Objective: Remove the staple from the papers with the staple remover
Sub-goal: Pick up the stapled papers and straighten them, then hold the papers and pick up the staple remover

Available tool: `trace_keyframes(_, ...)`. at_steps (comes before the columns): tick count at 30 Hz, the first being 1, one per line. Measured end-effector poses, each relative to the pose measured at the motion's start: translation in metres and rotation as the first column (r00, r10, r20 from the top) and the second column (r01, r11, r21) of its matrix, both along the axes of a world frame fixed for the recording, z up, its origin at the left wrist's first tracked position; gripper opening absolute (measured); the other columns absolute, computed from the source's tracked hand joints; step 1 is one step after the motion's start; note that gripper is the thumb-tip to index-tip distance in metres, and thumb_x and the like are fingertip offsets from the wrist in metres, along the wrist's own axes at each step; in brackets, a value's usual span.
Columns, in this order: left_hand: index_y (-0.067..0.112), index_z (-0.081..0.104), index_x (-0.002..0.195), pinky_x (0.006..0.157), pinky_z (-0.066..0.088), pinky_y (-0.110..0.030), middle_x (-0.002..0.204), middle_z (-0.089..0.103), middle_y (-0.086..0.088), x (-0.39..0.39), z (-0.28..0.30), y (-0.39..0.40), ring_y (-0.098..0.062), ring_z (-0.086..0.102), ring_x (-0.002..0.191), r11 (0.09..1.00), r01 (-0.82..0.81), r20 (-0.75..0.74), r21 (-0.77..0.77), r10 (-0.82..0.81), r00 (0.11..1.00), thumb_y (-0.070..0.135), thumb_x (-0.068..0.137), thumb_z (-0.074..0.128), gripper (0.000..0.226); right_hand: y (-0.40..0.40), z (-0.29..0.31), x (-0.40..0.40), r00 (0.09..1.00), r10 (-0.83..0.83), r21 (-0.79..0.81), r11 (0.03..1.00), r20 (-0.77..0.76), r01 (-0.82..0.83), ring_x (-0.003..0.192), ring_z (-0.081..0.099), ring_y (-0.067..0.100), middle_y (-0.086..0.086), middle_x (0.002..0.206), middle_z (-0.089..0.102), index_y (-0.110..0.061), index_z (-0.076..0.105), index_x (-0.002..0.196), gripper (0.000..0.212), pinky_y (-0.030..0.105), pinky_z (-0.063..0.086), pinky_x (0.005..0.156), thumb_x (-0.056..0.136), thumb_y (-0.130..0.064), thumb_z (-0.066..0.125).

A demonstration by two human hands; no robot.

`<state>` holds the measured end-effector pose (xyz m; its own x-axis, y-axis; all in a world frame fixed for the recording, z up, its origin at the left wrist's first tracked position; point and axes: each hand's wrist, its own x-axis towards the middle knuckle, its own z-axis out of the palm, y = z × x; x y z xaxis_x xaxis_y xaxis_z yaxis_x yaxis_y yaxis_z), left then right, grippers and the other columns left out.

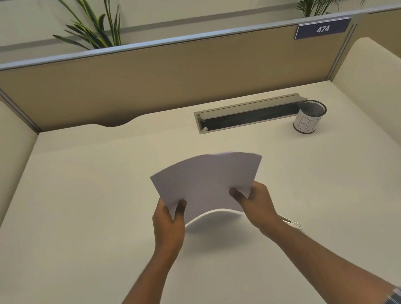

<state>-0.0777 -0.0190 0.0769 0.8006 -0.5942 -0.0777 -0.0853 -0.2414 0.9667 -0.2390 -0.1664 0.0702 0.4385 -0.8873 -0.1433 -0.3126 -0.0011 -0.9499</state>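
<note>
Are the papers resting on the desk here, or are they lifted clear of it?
Apart. The head view shows the papers held up by the left hand and right hand, their near edge bowed upward with a shadow on the desk beneath.

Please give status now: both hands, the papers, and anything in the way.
Left hand and right hand: each has a grip on the papers' near corners. Papers bowed, above desk. Staple not visible. Nothing in the way.
</note>
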Motion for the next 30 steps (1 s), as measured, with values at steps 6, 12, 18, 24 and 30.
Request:
trace_keyframes(6, 0.028, 0.056, 0.120, 0.083, 0.049, -0.023, 0.107, 0.065, 0.019, -0.002, -0.011, 0.000, -0.007, 0.063, 0.102, 0.998, 0.045, -0.018, 0.050, -0.044, 0.999, 0.011, 0.100, 0.056, 0.026, 0.004, -0.011, -0.002, 0.995, 0.025, 0.025, 0.999, -0.101, -0.023, 0.084, 0.067, 0.019, -0.001, 0.092, 0.073, -0.012, 0.071, 0.100, 0.008, 0.026, 0.049, 0.069, 0.096, -0.010, 0.064)
trace_keyframes(12, 0.028, 0.066, 0.101, 0.081, 0.060, -0.039, 0.102, 0.074, 0.006, 0.015, -0.002, 0.004, -0.019, 0.072, 0.094, 0.997, 0.057, -0.161, 0.051, -0.048, 0.986, 0.024, 0.098, 0.065, 0.006, -0.008, 0.000, -0.007, 0.998, 0.060, 0.116, 0.991, -0.006, -0.059, 0.095, 0.074, 0.024, -0.002, 0.103, 0.078, -0.018, 0.074, 0.108, 0.016, 0.044, 0.062, 0.083, 0.094, -0.013, 0.068)
trace_keyframes(18, 0.025, 0.068, 0.107, 0.088, 0.060, -0.046, 0.106, 0.076, 0.003, 0.011, -0.010, 0.008, -0.021, 0.074, 0.096, 0.988, 0.136, -0.298, 0.076, -0.108, 0.948, 0.017, 0.097, 0.066, 0.014, -0.007, -0.002, -0.010, 0.999, 0.044, 0.180, 0.983, -0.001, -0.043, 0.096, 0.075, 0.026, 0.000, 0.102, 0.078, -0.017, 0.073, 0.107, 0.015, 0.044, 0.062, 0.084, 0.094, -0.010, 0.067)
trace_keyframes(24, 0.027, 0.065, 0.106, 0.089, 0.058, -0.043, 0.106, 0.074, 0.004, 0.007, -0.016, 0.008, -0.021, 0.071, 0.098, 0.990, 0.060, -0.227, 0.128, -0.030, 0.973, 0.015, 0.096, 0.064, 0.015, -0.011, 0.000, -0.020, 1.000, 0.009, 0.230, 0.973, -0.009, -0.007, 0.092, 0.075, 0.020, -0.002, 0.101, 0.078, -0.020, 0.070, 0.108, 0.011, 0.033, 0.060, 0.070, 0.097, -0.021, 0.069)
trace_keyframes(30, 0.027, 0.065, 0.107, 0.093, 0.056, -0.047, 0.109, 0.073, 0.003, 0.008, -0.026, 0.016, -0.023, 0.069, 0.101, 0.992, 0.011, -0.241, 0.122, 0.019, 0.970, 0.013, 0.096, 0.065, 0.018, -0.021, -0.037, -0.071, 0.944, -0.091, -0.042, 0.996, -0.317, 0.082, 0.100, 0.068, 0.008, -0.007, 0.108, 0.074, -0.021, 0.072, 0.111, 0.020, 0.043, 0.062, 0.081, 0.091, -0.020, 0.074)
